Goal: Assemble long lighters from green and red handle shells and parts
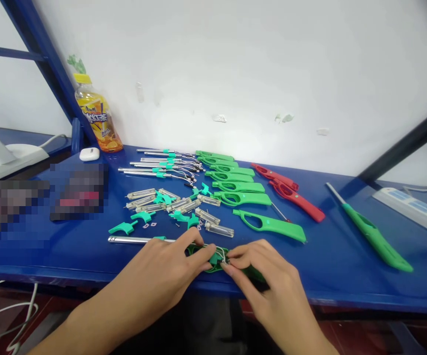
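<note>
Down at six o'clock, the left hand [171, 268] grips the open green plastic handle shell [216, 268] and silver metal tube [132, 240], apparently steadying both; the right hand [270, 271] pinches thin white wires [221, 252], seemingly for precision. Near twelve, matching green plastic shells [252, 198] lie lined up, presumably for easy picking.

Left hand [161, 268] and right hand [278, 278] seen bare; fingers [200, 256] slender, uncovered. Wrists and forearms [100, 313] likewise bare to frame edge. Dark, near-black clothing [213, 323] glimpsed between forearms; garment type obscured by shadow.
</note>
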Available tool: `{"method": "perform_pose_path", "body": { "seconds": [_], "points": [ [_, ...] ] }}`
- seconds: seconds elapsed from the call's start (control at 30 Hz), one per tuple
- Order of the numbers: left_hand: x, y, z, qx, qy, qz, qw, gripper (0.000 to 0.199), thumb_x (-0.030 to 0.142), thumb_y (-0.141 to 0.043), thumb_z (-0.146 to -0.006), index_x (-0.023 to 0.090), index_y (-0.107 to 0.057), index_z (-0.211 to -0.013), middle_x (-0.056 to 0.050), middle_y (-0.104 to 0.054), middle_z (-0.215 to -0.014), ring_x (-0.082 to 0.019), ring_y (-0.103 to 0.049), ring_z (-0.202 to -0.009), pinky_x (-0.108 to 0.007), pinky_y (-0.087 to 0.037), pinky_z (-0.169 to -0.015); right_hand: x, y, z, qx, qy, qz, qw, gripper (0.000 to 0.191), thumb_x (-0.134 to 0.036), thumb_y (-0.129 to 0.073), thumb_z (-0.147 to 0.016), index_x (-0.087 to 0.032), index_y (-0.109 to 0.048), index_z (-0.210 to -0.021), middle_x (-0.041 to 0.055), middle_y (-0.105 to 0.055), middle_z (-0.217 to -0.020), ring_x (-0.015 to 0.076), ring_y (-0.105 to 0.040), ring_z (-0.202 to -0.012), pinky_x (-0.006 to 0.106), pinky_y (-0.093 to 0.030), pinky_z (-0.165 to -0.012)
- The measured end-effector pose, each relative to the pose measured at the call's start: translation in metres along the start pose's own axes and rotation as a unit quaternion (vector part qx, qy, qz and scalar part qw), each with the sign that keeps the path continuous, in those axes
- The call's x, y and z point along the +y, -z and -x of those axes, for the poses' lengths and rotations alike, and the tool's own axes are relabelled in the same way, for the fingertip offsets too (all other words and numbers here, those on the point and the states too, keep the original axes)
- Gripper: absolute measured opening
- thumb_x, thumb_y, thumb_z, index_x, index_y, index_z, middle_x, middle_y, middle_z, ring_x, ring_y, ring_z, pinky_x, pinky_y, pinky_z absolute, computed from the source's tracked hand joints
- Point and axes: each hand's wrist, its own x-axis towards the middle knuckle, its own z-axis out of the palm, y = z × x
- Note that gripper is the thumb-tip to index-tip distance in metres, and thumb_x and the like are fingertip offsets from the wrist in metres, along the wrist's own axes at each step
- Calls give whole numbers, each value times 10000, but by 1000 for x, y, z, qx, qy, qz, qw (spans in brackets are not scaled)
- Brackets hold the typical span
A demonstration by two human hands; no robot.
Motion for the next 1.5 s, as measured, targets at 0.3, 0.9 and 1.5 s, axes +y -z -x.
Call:
{"method": "perform_pose_path", "body": {
  "seconds": [0.3,0.9,1.5],
  "points": [
    [1,1,3,0,-23,-48,999,396,160,-612,-1044,240,-637,-1431,-83,-725,-1145,-154,-639,-541,-286,-435,-483,-1,0,1,-49,30,47,997,127,-190,-646,-1088,-229,-623,-970,37,-697,-1022,222,-655,-918,384,-532,-833],
    [-10,5,8,-29,46,93,994,584,97,-502,-1072,460,-546,-1528,-26,-641,-1374,-137,-689,-655,-284,-501,-610,-33,55,-52,34,123,175,976,80,-288,-632,-1094,-280,-705,-1062,20,-775,-1045,222,-747,-972,343,-566,-879],
    [-59,16,14,-20,52,252,966,193,176,-633,-1088,289,-788,-1113,24,-743,-1096,-160,-700,-1012,-253,-485,-884,-30,25,-74,-307,-87,154,935,528,-216,-935,-852,-335,-735,-1326,19,-742,-1339,308,-710,-1221,460,-583,-1035]
  ]
}}
